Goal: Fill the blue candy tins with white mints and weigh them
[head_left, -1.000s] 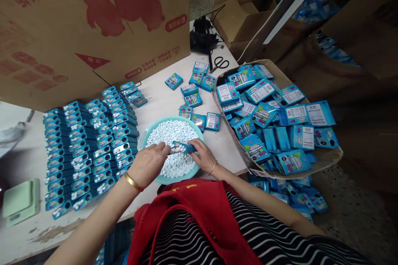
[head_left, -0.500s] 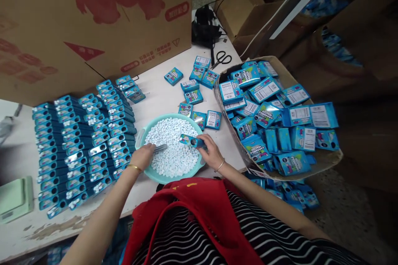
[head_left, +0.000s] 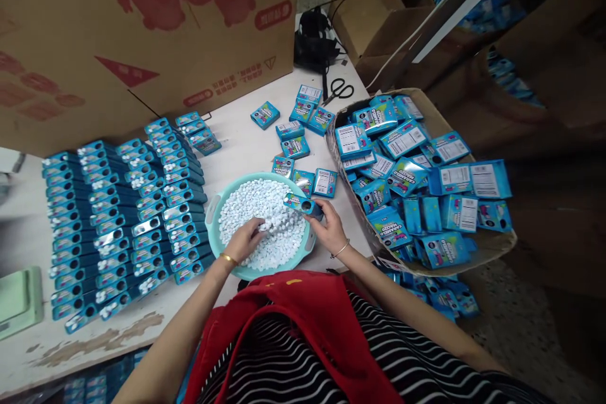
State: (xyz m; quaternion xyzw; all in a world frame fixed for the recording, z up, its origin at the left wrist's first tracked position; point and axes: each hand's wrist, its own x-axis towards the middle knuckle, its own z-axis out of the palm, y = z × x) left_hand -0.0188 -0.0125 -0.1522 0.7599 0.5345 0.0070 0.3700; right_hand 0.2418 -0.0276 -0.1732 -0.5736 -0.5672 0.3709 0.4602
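A pale green plastic basin on the table holds many small white candies. My left hand reaches over it, fingers closed on the handle of a small scoop. Candies heaped on the scoop hide most of it. My right hand grips a small blue candy box above the basin's right side. The box lies tilted, with a dark round hole in its narrow face turned up, close to the scoop's tip.
Rows of blue boxes stand on the left, near a green scale. Loose boxes and scissors lie behind the basin. A carton of boxes stands right; a large cardboard box rises behind.
My left hand has moved right and dipped the scoop, which now carries heaped candies. My right hand has shifted slightly right and up with the blue box.
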